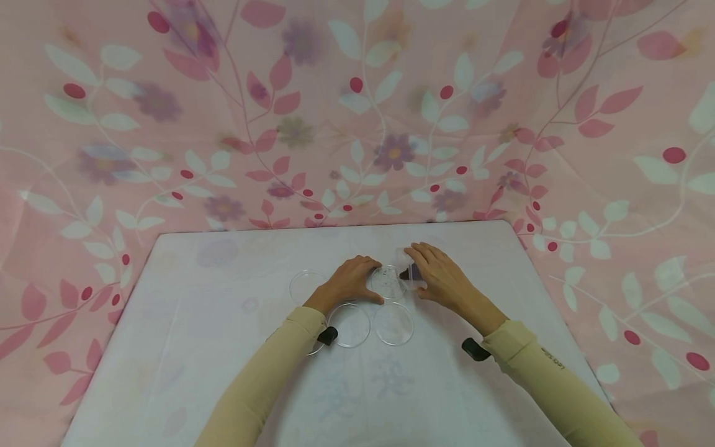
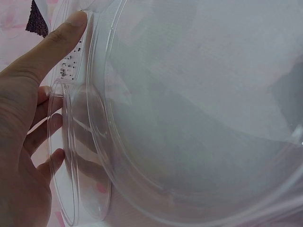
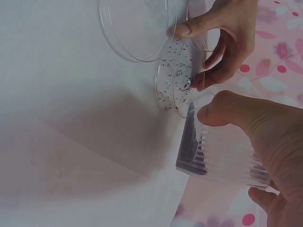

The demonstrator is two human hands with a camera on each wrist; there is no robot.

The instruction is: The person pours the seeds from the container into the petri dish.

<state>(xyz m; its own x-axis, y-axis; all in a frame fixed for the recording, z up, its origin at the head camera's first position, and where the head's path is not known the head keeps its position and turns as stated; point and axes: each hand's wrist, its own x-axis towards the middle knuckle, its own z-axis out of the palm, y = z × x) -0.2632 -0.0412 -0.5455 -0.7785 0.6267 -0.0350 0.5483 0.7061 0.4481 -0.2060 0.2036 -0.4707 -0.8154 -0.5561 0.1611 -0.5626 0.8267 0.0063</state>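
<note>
My left hand (image 1: 350, 282) holds a clear petri dish (image 1: 388, 283) between thumb and fingers at its rim. Small dark grains (image 3: 176, 75) lie scattered across this dish. Just to its right, my right hand (image 1: 442, 273) grips a clear plastic box (image 3: 227, 142), tipped on its side toward the dish. A dark mass of grains (image 3: 188, 139) lies along the box's lower side. In the left wrist view, the thumb of the left hand (image 2: 23, 94) is at the speckled dish, and part of the dark mass (image 2: 37, 21) shows beyond it.
More clear petri dishes stand close by: one in front (image 1: 394, 324), another at front left (image 1: 349, 326), one behind the left forearm (image 1: 306, 285), and one partly hidden by the left sleeve. The white-covered table (image 1: 475, 403) ends at a floral pink cloth (image 1: 335, 124).
</note>
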